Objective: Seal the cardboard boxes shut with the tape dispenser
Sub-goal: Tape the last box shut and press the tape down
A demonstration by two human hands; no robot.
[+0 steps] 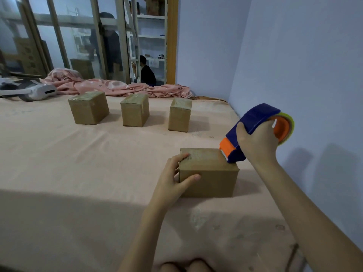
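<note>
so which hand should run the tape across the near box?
Right hand: it grips the blue-and-orange tape dispenser, blade end on the near brown cardboard box. Left hand holds the box's left end.

This looks like a bedroom in a home used for packing. A bed (78, 173) with a pink sheet serves as the work surface, a crumpled pink blanket (117, 86) lies along its far edge, and plain pale-blue walls (294, 55) enclose the corner. Glass sliding doors (78, 40) stand beyond, with white shelves (151, 36) seen past them.
</note>
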